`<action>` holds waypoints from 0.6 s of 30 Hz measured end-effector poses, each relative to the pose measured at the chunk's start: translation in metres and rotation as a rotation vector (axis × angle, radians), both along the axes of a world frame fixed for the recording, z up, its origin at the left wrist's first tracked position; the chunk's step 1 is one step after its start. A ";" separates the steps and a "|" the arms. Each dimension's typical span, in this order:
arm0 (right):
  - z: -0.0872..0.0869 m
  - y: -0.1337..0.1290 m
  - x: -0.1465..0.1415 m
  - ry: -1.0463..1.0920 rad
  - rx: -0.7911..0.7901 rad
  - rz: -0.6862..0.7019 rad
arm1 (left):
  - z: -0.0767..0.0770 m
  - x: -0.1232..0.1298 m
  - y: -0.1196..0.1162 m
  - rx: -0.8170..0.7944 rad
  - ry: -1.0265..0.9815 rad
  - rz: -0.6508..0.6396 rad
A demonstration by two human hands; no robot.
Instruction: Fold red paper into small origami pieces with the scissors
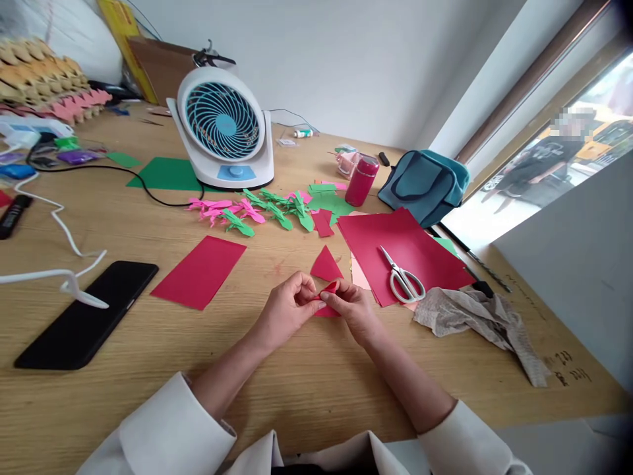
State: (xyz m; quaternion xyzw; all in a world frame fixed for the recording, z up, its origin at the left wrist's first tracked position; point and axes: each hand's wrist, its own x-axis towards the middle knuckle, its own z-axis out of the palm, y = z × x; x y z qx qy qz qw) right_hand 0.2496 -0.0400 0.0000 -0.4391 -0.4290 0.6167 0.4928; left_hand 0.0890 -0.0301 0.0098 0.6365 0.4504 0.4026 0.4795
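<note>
Both hands meet above the middle of the wooden table. My left hand (291,303) pinches the left side of a partly folded piece of red paper (326,259), whose pointed end stands out beyond the fingers. My right hand (351,307) grips the same paper from the right, thumb and forefinger on a raised fold. The fingers hide part of the folds. To the left lies a flat red sheet (200,273). White-handled scissors (406,284) rest on a stack of larger red sheets (395,244) to the right.
Behind the hands lie pink folded shapes (212,211) and green ones (281,208), near a white fan (225,125). A red bottle (362,181), teal bag (420,185), crumpled cloth (469,316) and black phone (89,316) surround the workspace. A person (554,155) is outside the window.
</note>
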 end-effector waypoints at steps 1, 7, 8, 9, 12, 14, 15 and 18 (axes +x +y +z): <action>-0.003 -0.001 0.000 0.007 -0.005 -0.012 | -0.001 0.000 0.000 -0.004 0.013 -0.004; -0.005 -0.002 0.008 0.006 -0.042 -0.094 | -0.006 0.004 -0.002 -0.025 0.080 -0.031; -0.004 -0.001 0.011 0.010 -0.059 -0.094 | -0.007 0.004 -0.002 -0.031 0.087 -0.038; -0.003 0.000 0.013 0.012 -0.071 -0.093 | -0.007 0.005 -0.003 -0.039 0.091 -0.047; 0.002 0.003 0.024 0.000 -0.048 -0.169 | -0.007 0.005 -0.004 -0.066 0.089 -0.064; 0.006 0.004 0.030 -0.028 0.008 -0.245 | -0.008 0.006 -0.005 -0.081 0.065 -0.066; 0.007 0.005 0.032 -0.047 0.036 -0.257 | -0.009 0.006 -0.005 -0.084 0.046 -0.063; 0.006 0.002 0.029 -0.098 0.076 -0.142 | -0.010 0.006 -0.004 -0.097 -0.021 -0.029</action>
